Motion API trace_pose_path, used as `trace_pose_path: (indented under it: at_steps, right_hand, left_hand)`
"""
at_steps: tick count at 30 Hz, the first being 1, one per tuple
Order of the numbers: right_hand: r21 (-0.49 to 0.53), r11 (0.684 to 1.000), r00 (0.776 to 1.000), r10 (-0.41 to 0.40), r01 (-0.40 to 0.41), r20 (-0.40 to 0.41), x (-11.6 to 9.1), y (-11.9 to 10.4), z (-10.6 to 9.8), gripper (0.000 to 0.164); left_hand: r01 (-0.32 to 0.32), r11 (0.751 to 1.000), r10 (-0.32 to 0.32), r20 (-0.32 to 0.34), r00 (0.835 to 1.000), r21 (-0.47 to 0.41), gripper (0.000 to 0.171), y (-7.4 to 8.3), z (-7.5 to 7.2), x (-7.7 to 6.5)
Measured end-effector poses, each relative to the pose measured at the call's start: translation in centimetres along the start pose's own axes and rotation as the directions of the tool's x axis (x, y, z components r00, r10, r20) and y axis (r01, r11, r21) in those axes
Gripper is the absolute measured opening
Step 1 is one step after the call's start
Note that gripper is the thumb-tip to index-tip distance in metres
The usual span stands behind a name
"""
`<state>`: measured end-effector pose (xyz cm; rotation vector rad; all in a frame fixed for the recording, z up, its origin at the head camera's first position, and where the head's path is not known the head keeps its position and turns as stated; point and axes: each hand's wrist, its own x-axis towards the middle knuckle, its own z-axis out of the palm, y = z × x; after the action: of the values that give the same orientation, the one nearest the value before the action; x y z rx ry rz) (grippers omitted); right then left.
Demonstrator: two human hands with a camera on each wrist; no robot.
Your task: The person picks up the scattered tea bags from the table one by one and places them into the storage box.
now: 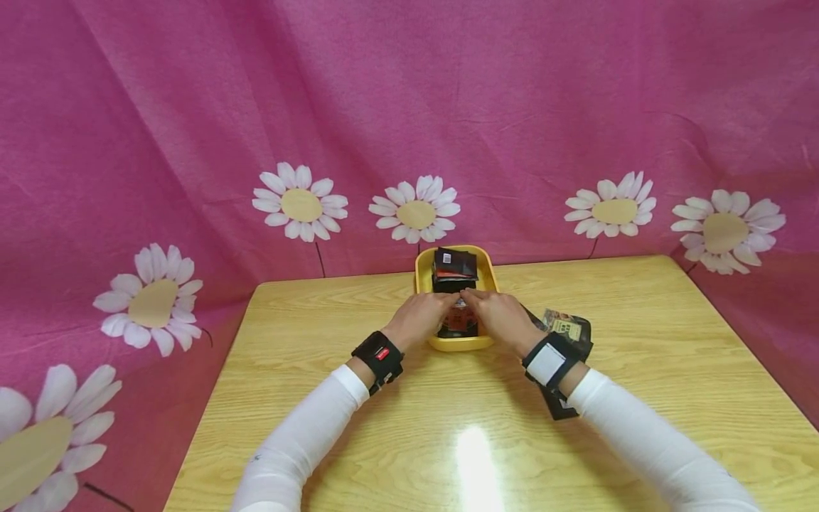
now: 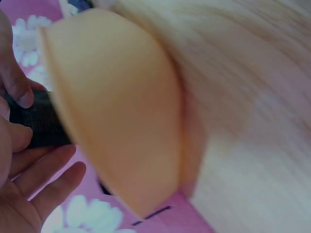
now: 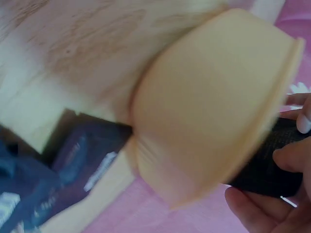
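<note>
A yellow plastic basket [image 1: 462, 344] stands near the back edge of the wooden table. Over its front half, my left hand [image 1: 422, 316] and right hand [image 1: 502, 316] come together, fingertips almost meeting. Between them they pinch a black packet [image 2: 41, 119], one hand at each side, thumbs on its face. That same packet [image 3: 262, 170] is partly hidden behind the basket's wall in the right wrist view. Several black packets [image 1: 456, 263] with a white label and a red strip are stacked at the basket's far end.
To the right, several dark packets [image 1: 579, 334] lie loosely on the wooden table [image 1: 384, 441], partly beneath my right wrist. One shows a printed picture and a yellow label. A pink cloth [image 1: 512, 107] with white daisies hangs right behind the table and along its sides.
</note>
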<state>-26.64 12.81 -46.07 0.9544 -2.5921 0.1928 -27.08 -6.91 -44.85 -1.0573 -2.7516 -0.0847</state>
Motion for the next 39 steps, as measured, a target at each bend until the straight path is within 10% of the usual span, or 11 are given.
trace_pose_path:
  at_steps: [17, 27, 39]
  right_hand:
    - [0.096, 0.995, 0.984, -0.028, 0.012, 0.173, -0.1, -0.1, 1.3, 0.020]
    - [0.098, 0.994, 0.971, 0.030, -0.055, 0.237, -1.1, -0.3, -1.0, 0.048]
    - [0.028, 0.988, 0.962, 0.143, -0.154, 0.232, -6.6, 0.7, -5.9, 0.099]
  left_hand:
    - [0.009, 1.000, -0.007, 0.149, 0.989, -0.009, 0.022, 0.0, 2.1, -0.1]
    - [0.084, 0.995, -0.067, 0.255, 0.965, -0.054, 0.068, 0.3, 1.0, -0.7]
    - [0.009, 0.997, -0.001, 0.111, 0.994, -0.078, 0.093, 4.6, -1.9, -1.7]
